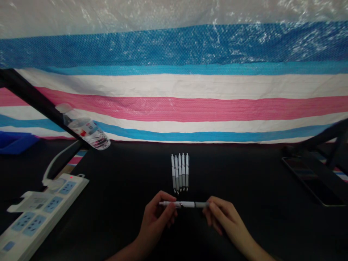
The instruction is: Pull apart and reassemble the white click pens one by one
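Note:
A white and grey pen (187, 204) lies level between my two hands, over the black table. My left hand (159, 214) pinches its clip end between thumb and fingers. At the grey tip end, the thumb and fingers of my right hand (221, 214) are closed, and they cover the point. Just beyond this pen, several matching pens (179, 174) lie side by side in a row, their tips toward me.
On the left is a white power strip (51, 214) with a plugged-in cable. A clear plastic bottle (88, 130) leans near a black bar, with a blue tray (16, 142) farther left. A phone (312, 181) lies at the right. Striped sheeting (190, 108) hangs behind the table.

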{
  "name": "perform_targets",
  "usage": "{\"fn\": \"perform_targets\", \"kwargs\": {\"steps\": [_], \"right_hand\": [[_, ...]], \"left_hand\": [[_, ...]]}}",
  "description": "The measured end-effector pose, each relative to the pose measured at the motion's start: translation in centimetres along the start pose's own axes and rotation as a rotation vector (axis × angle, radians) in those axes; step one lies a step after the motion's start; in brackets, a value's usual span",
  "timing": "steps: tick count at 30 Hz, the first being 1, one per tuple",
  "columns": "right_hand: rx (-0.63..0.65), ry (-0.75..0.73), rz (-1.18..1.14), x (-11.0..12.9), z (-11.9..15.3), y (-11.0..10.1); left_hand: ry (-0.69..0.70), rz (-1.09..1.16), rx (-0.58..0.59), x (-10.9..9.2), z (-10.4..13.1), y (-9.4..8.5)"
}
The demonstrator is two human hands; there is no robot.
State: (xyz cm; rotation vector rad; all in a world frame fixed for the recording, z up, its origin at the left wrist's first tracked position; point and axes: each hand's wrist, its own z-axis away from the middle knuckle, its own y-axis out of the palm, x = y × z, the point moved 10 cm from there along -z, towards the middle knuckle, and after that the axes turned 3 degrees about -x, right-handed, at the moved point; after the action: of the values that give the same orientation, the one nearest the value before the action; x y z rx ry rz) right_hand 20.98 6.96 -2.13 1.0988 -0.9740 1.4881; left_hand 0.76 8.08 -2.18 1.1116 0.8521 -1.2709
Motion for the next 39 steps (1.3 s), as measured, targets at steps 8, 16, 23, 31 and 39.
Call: {"fn": "perform_targets", "kwargs": {"steps": [8, 16, 23, 31, 39], "right_hand": [[-0.002, 0.014, -0.036, 0.3, 0.1, 0.1], [-0.064, 0.002, -0.168, 0.6, 0.0, -0.5], [-0.025, 0.035, -0.192, 0.4, -0.2, -0.1], [-0.034, -0.093, -0.239, 1.1, 0.5, -0.7], [-0.211, -0.286, -0.209, 2.3, 1.1, -2.2]], "left_hand": [[-0.011, -0.017, -0.015, -0.1, 0.0, -0.1], [0.001, -0.005, -0.030, -0.4, -0.1, -0.2], [-0.004, -0.021, -0.040, -0.4, -0.2, -0.6], [-0.020, -0.019, -0.060, -0.8, -0.2, -0.7], [-0.065, 0.107, -0.138, -0.3, -0.6, -1.7]]}}
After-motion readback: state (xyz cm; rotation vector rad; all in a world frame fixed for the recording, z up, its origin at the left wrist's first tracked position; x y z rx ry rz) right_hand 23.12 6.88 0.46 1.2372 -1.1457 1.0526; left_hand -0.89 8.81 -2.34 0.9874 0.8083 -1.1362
